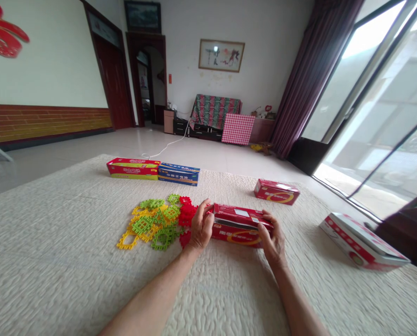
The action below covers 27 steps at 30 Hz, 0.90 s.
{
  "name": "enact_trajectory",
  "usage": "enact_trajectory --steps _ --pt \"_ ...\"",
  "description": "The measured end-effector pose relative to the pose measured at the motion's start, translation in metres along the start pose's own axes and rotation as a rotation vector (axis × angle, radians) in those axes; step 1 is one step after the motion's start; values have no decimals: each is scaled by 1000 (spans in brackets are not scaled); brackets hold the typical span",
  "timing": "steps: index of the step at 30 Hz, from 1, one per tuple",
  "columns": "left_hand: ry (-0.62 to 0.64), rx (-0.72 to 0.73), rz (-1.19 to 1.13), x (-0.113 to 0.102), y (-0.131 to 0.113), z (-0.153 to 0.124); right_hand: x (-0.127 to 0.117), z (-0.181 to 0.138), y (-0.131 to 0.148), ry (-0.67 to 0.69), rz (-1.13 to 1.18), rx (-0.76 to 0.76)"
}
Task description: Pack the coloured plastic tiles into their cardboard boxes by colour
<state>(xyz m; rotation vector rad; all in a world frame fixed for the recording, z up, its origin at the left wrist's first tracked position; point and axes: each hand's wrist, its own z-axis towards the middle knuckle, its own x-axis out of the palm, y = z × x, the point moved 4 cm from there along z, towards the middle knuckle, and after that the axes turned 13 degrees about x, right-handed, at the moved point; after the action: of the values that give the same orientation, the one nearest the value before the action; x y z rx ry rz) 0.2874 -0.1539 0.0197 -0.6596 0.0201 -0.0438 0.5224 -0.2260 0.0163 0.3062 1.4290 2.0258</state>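
Observation:
A long red carton (239,223) lies on the cream quilted cloth (71,261) in front of me, its top flap slightly raised. My left hand (200,227) grips its left end with fingers curled over the top. My right hand (273,238) grips its right end the same way. Just left of the carton lies a heap of flat plastic lattice pieces (157,221) in yellow, green and red, touching my left hand's side.
Further back on the cloth lie a red-and-yellow box (133,168) and a blue box (179,173) end to end. A small red box (276,192) sits at the right rear. A larger open red box (362,241) rests at the cloth's right edge by the glass doors.

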Motion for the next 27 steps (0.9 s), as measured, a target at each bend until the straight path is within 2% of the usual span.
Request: enact_trajectory --steps 4,6,19,27 --pt "65 187 148 1 -9 1 1 -2 0 -6 -24 -48" --pt "65 225 185 2 -10 1 2 -3 2 -13 -39 -59" --pt "93 247 234 6 -8 -2 4 -5 1 -62 -40 -109" --pt "42 244 245 11 -3 -3 7 -3 2 -136 -38 -132"
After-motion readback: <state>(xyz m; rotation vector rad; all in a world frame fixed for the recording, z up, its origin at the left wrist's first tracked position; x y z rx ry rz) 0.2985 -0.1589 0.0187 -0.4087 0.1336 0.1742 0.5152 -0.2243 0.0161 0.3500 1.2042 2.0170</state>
